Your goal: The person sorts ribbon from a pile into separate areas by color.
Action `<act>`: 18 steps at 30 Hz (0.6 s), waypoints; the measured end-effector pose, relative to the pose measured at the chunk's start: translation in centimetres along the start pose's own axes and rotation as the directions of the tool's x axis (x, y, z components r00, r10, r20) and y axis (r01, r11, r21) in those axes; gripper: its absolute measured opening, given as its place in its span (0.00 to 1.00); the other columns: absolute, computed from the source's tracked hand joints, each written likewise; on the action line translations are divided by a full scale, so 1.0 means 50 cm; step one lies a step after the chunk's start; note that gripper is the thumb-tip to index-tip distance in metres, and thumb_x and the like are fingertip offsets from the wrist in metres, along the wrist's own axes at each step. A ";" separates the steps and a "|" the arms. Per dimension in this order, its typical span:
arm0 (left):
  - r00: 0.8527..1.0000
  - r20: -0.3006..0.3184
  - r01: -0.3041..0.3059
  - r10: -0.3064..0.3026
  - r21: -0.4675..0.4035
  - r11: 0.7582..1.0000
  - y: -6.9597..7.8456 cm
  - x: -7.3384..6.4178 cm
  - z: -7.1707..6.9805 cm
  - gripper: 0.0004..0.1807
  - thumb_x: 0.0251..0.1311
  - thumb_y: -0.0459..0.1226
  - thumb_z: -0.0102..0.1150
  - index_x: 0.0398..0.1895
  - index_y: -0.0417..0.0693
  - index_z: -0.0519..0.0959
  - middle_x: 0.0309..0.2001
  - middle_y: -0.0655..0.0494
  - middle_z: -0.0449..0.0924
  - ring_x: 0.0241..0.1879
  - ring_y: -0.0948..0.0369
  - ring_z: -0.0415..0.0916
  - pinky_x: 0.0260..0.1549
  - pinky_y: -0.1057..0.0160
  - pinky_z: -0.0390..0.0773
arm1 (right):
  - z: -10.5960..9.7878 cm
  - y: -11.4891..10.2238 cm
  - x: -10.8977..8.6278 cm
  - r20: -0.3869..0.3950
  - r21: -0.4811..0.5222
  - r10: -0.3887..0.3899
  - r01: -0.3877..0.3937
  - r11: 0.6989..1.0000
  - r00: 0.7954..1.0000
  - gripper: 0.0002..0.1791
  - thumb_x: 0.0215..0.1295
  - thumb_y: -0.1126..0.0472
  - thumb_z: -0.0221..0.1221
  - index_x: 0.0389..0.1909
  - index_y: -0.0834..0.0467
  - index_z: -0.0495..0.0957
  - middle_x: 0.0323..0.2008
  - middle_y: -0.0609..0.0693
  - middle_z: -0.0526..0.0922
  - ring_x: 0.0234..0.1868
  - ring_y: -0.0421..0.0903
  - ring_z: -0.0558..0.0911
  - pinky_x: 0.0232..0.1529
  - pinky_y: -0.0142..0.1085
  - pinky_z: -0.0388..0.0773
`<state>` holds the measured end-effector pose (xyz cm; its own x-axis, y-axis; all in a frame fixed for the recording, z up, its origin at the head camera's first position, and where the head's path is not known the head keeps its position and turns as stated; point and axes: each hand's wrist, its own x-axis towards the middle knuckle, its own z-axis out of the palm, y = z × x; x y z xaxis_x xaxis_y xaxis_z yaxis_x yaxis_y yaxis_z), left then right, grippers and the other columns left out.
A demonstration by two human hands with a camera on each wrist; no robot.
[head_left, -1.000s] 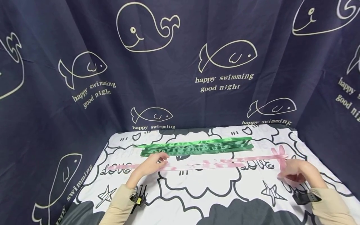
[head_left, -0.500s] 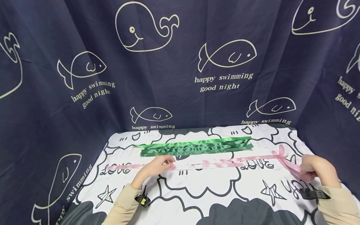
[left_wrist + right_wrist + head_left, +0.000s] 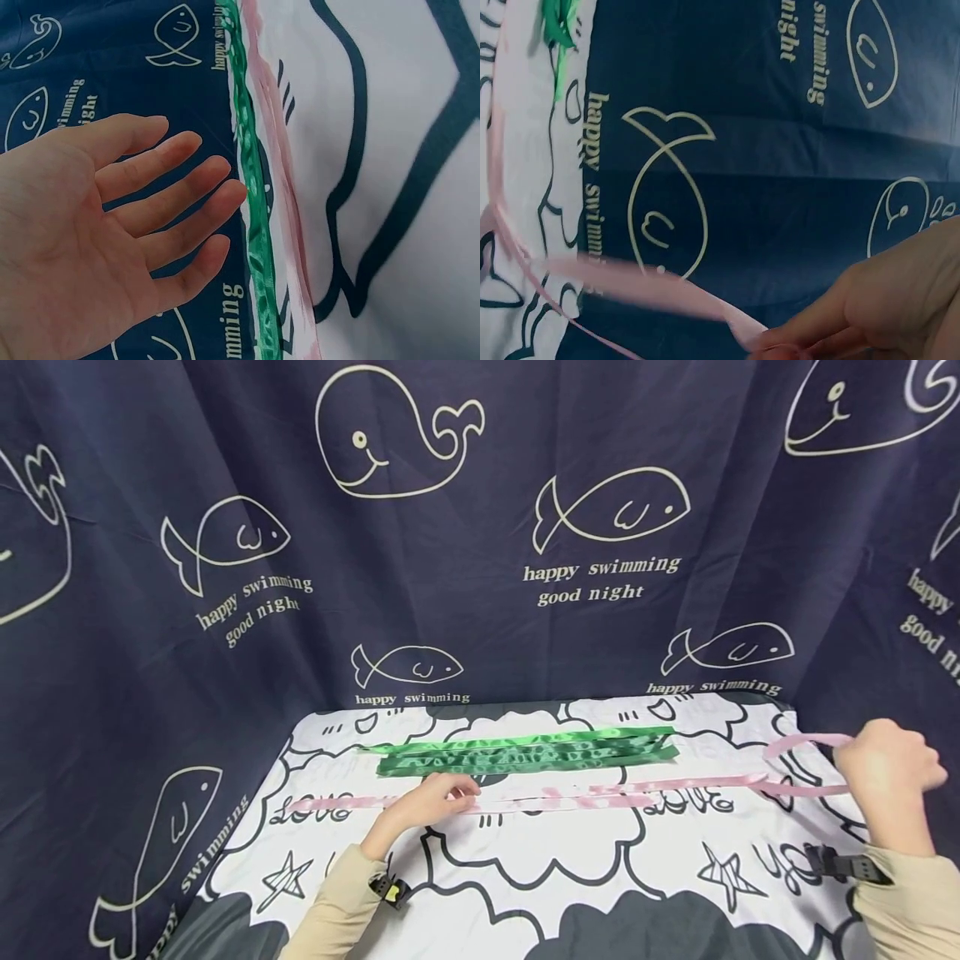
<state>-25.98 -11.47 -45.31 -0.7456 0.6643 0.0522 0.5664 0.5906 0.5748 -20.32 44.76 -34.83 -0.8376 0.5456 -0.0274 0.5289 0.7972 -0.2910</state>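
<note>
Pink ribbons (image 3: 675, 784) stretch across the white patterned cloth from the left "LOVE" print toward the right side. My right hand (image 3: 892, 768) is raised at the far right and grips pink ribbon, with two lengths trailing leftward from it. In the right wrist view, thumb and fingers pinch a pink ribbon strip (image 3: 645, 285) at the bottom edge. My left hand (image 3: 431, 800) hovers over the left part of the pink ribbons, fingers loosely spread and holding nothing. The left wrist view shows its palm and relaxed fingers (image 3: 195, 195) plainly.
Behind the pink ribbons lies a bundle of green ribbons (image 3: 525, 760), light and dark, side by side. A navy curtain (image 3: 480, 560) with fish and whale drawings surrounds the back and sides of the cloth-covered surface (image 3: 570, 843).
My right hand has moved right and up, drawing the pink ribbon's right end off the cloth into a loop. My left hand has shifted slightly right above the ribbons.
</note>
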 end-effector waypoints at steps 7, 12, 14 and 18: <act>1.000 0.012 -0.011 0.012 -0.017 1.000 0.021 0.013 -0.001 0.14 0.69 0.38 0.51 0.49 0.41 0.80 0.44 0.53 0.84 0.43 0.59 0.80 0.41 0.65 0.78 | -0.007 -0.041 -0.042 -0.171 0.159 -0.189 0.216 0.963 0.967 0.21 0.64 0.51 0.53 0.41 0.68 0.78 0.45 0.79 0.74 0.41 0.82 0.71 0.30 0.59 0.65; 0.998 0.025 -0.053 0.055 -0.056 0.997 0.048 0.024 -0.006 0.14 0.69 0.38 0.50 0.50 0.40 0.80 0.48 0.48 0.83 0.46 0.57 0.79 0.47 0.58 0.78 | -0.012 -0.082 -0.060 -0.126 0.243 -0.456 0.474 0.847 0.881 0.18 0.65 0.52 0.58 0.40 0.66 0.81 0.23 0.47 0.86 0.29 0.47 0.81 0.28 0.38 0.68; 0.997 0.030 -0.069 0.071 -0.063 0.996 0.058 0.028 -0.009 0.14 0.69 0.38 0.49 0.50 0.41 0.80 0.48 0.47 0.83 0.46 0.57 0.79 0.48 0.57 0.78 | -0.009 -0.101 -0.066 -0.080 0.331 -0.544 0.537 0.776 0.835 0.15 0.66 0.55 0.59 0.39 0.65 0.81 0.20 0.36 0.83 0.26 0.35 0.76 0.26 0.32 0.66; 0.994 0.038 -0.096 0.099 -0.071 0.993 0.075 0.033 -0.014 0.13 0.70 0.38 0.49 0.50 0.44 0.80 0.49 0.46 0.83 0.47 0.58 0.80 0.48 0.57 0.78 | 0.006 -0.137 -0.075 0.005 0.480 -0.685 0.599 0.640 0.728 0.08 0.67 0.61 0.58 0.37 0.64 0.80 0.20 0.35 0.79 0.24 0.32 0.74 0.25 0.30 0.68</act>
<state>-25.31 -8.49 -42.52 -0.6722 0.7362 0.0781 0.6092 0.4901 0.6235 -20.83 37.17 -33.01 -0.9731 -0.1502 0.1748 -0.2291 0.7135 -0.6622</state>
